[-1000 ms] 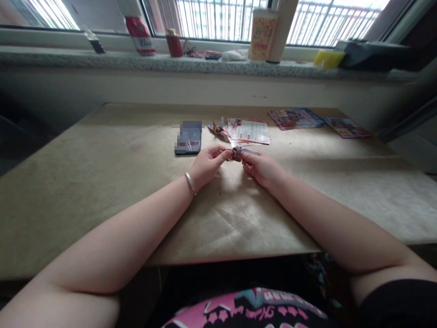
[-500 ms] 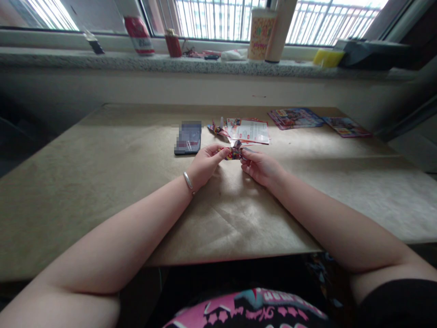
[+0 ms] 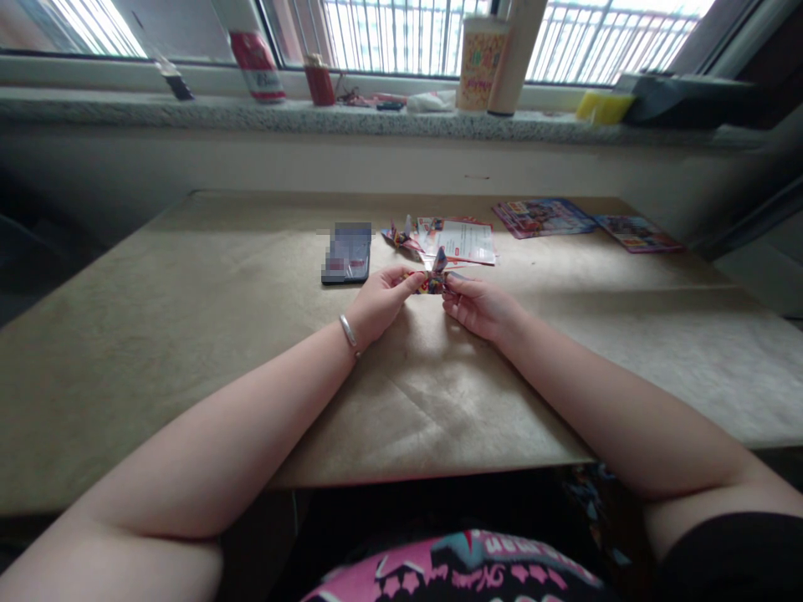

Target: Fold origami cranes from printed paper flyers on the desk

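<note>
A colourful printed piece of folded paper (image 3: 434, 283) is held just above the table, one pointed flap standing up from its middle. My left hand (image 3: 386, 303) pinches its left end between thumb and fingers. At the right end, my right hand (image 3: 482, 306) grips it the same way, the lower fingers curled beneath. Beyond my hands lies a folded paper crane (image 3: 402, 240) in similar printed colours. Beside it rests a stack of printed sheets (image 3: 464, 241) with a white top side and red edges. The fingertips hide both ends of the held paper.
A phone (image 3: 350, 252) lies left of the crane. Printed cards (image 3: 544, 217) and another small pile (image 3: 638, 233) sit at the back right of the table (image 3: 251, 326). On the windowsill stand a red can (image 3: 257, 67), a patterned cup (image 3: 480, 65) and a yellow object (image 3: 605, 107).
The pointed flap on the folded paper stands taller and more upright than before. Both hands keep their hold, in nearly the same place.
</note>
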`<state>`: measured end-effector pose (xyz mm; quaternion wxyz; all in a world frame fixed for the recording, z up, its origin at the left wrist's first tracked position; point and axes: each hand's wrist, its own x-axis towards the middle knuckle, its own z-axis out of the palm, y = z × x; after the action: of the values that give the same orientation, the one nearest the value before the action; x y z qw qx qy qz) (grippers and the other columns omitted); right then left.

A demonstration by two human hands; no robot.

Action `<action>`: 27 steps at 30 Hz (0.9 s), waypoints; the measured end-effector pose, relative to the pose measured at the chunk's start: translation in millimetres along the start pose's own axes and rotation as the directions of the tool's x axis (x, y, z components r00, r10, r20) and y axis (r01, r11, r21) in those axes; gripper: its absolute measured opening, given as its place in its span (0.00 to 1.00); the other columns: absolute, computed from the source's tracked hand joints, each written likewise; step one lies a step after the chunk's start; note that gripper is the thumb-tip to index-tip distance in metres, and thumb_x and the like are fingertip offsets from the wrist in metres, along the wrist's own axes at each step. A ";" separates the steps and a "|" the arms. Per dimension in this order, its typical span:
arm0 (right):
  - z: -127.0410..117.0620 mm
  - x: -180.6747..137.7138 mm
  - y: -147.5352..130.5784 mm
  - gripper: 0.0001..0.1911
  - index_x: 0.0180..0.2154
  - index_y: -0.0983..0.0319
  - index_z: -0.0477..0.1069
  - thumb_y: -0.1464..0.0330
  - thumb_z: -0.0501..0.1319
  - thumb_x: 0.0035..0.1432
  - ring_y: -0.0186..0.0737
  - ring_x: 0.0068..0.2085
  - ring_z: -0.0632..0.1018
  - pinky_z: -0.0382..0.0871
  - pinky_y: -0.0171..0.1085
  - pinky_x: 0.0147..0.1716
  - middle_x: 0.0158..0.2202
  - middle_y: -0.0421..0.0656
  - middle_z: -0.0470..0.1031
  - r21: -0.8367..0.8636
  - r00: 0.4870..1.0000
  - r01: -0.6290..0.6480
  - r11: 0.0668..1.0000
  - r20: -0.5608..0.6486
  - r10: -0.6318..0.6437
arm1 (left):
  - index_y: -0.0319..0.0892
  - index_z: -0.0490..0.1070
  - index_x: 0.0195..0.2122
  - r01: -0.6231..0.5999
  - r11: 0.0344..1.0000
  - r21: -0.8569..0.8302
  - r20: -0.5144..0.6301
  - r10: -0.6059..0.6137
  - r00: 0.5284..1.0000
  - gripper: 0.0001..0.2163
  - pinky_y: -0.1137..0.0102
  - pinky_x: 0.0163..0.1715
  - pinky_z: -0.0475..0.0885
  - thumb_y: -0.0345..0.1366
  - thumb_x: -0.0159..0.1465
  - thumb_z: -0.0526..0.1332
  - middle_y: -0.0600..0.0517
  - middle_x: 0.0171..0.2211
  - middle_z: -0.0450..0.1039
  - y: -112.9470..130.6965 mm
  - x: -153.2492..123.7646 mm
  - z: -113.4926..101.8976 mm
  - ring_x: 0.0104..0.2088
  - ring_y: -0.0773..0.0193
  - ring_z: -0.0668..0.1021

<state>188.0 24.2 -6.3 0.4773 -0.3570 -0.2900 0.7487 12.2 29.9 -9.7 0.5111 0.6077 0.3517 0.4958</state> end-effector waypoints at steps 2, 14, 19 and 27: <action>-0.2 0.3 -0.3 0.05 0.31 0.62 0.74 0.76 0.66 0.51 0.26 0.26 0.70 0.67 0.25 0.25 0.28 0.37 0.76 -0.014 1.000 -0.004 1.000 0.002 0.004 | 0.39 0.76 0.32 0.010 1.000 0.013 0.002 -0.010 1.000 0.21 0.72 0.39 0.68 0.54 0.52 0.69 0.52 0.30 0.77 0.1 0.1 0.4 0.33 0.66 0.75; 2.6 -3.1 -0.2 0.06 0.32 0.62 0.74 0.76 0.66 0.51 0.27 0.28 0.73 0.69 0.26 0.28 0.28 0.37 0.77 -0.016 1.000 0.007 1.000 -0.013 -0.007 | 0.40 0.77 0.32 0.026 0.999 0.032 -0.007 -0.026 1.000 0.19 0.71 0.35 0.68 0.54 0.53 0.68 0.51 0.29 0.77 2.6 -1.2 2.7 0.32 0.65 0.75; 6.1 -6.1 -1.7 0.06 0.32 0.60 0.74 0.73 0.68 0.51 0.26 0.27 0.72 0.68 0.26 0.27 0.29 0.35 0.77 -0.032 0.999 0.030 0.999 -0.018 -0.030 | 0.40 0.76 0.31 0.026 0.999 0.029 -0.043 -0.025 0.999 0.20 0.72 0.35 0.67 0.54 0.52 0.69 0.52 0.29 0.76 2.1 -0.5 0.9 0.31 0.67 0.73; 8.8 -8.8 2.2 0.15 0.33 0.59 0.73 0.61 0.73 0.45 0.26 0.25 0.70 0.64 0.26 0.22 0.28 0.35 0.75 -0.163 0.993 0.099 0.982 -0.048 -0.108 | 0.41 0.77 0.31 0.015 0.999 0.043 -0.079 -0.012 0.997 0.20 0.72 0.33 0.65 0.55 0.54 0.68 0.53 0.28 0.75 0.6 -1.5 -2.4 0.29 0.68 0.70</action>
<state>182.3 14.4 -0.7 0.4934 -0.3997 -0.3538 0.6867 9.4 29.0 -9.5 0.4869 0.5964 0.3862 0.5080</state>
